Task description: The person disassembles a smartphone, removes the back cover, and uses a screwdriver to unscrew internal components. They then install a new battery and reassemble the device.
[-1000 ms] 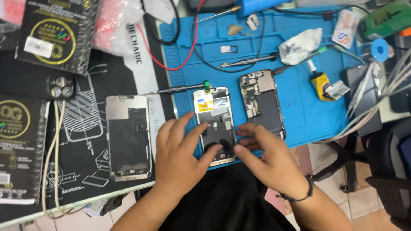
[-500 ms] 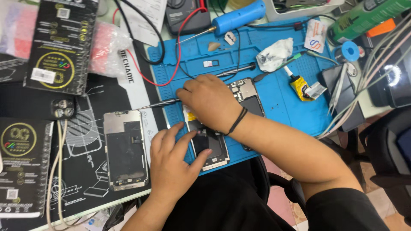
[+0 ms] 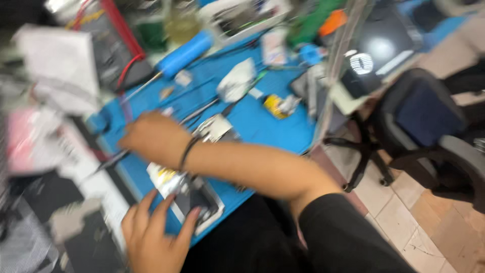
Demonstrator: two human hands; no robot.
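Opened phone lies under left hand's spread fingers; right hand, curled, grip unclear, reaches beyond it.

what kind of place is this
Most likely a phone repair bench. An opened phone lies under the left hand on a blue work mat, with a blue-handled screwdriver and an office chair nearby.

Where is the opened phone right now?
In the head view the opened phone lies low and left of centre on the blue mat, its lower end under the left hand, just below the right hand's forearm.
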